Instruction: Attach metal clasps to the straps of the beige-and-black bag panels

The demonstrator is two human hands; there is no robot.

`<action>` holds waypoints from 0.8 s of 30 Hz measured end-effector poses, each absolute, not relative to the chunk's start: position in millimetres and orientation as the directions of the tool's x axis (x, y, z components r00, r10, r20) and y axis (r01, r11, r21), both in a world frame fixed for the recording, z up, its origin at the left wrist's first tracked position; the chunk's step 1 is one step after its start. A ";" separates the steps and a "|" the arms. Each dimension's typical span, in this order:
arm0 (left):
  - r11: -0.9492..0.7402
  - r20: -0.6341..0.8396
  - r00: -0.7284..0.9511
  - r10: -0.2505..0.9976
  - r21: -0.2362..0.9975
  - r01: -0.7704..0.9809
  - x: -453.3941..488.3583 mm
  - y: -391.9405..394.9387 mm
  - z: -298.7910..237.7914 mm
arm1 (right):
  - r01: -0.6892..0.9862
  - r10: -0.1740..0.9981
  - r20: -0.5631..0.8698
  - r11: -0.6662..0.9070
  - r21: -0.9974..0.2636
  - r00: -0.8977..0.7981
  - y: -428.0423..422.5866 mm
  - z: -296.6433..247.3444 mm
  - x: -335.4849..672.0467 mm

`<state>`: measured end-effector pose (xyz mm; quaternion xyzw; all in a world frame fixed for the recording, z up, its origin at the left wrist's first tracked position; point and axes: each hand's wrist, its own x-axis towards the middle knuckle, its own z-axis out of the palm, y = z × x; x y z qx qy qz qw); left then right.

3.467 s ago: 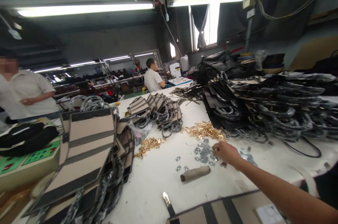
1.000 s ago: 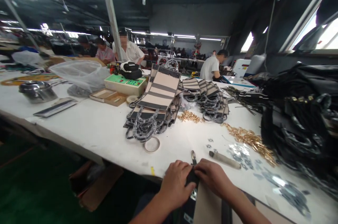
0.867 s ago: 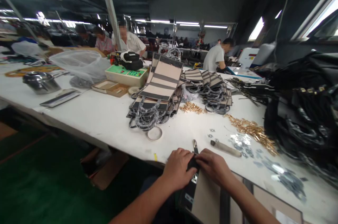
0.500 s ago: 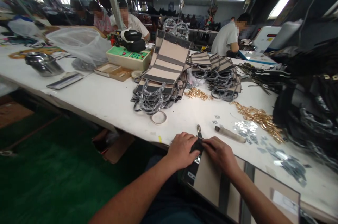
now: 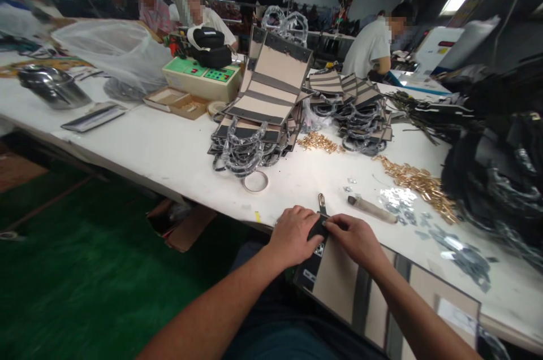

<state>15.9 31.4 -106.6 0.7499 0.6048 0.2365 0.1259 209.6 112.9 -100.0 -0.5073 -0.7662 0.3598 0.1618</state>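
In front of me lies a flat bag panel (image 5: 337,275), beige with black strips, over the table's near edge. My left hand (image 5: 294,235) grips its black end, fingers over the far corner and thumb on the near face. My right hand (image 5: 354,238) pinches a small shiny metal piece (image 5: 324,223) against that same black end; its exact shape is too small to make out. A short black strap with a gold fitting (image 5: 321,202) sticks out past the far edge. Another metal plate (image 5: 318,249) shows on the black strip below my left thumb.
Gold fittings (image 5: 418,182), thin metal plates (image 5: 460,255) and a rod-like tool (image 5: 373,210) lie to the right. Beyond are stacked bag panels (image 5: 271,89) with wrapped handles, a tape roll (image 5: 255,181), a green-topped machine (image 5: 203,80) and a metal pot (image 5: 55,89). Several people work behind.
My right fingertips have shifted slightly left along the panel's black end, and a small shiny piece now shows at them. My left hand keeps its grip. The camera view has shifted a little.
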 end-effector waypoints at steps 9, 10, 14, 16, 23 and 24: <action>-0.237 0.210 0.152 0.966 0.475 0.848 15.5 32.3 -106.2 | 0.764 0.919 -0.058 0.288 -0.578 -0.391 109.6 -103.3 205.4; -0.236 0.209 0.152 0.966 0.476 0.847 15.3 33.4 -105.6 | 0.765 0.920 -0.011 0.318 -0.560 -0.391 106.1 -105.1 205.6; -0.223 0.191 0.147 0.970 0.482 0.847 14.5 43.2 -103.8 | 0.746 0.872 0.189 0.484 -0.457 -0.451 91.5 -115.8 209.1; -0.218 0.185 0.144 0.972 0.490 0.844 14.2 49.5 -103.8 | 0.751 0.842 0.235 0.540 -0.381 -0.486 87.1 -120.8 211.5; -0.238 0.203 0.151 0.967 0.528 0.815 13.9 58.5 -105.1 | 0.642 0.781 0.285 0.621 -0.449 -0.557 85.4 -126.6 218.0; -0.224 0.196 0.138 0.971 0.539 0.812 14.8 58.1 -104.8 | 0.613 0.775 0.295 0.625 -0.483 -0.558 85.3 -128.0 218.9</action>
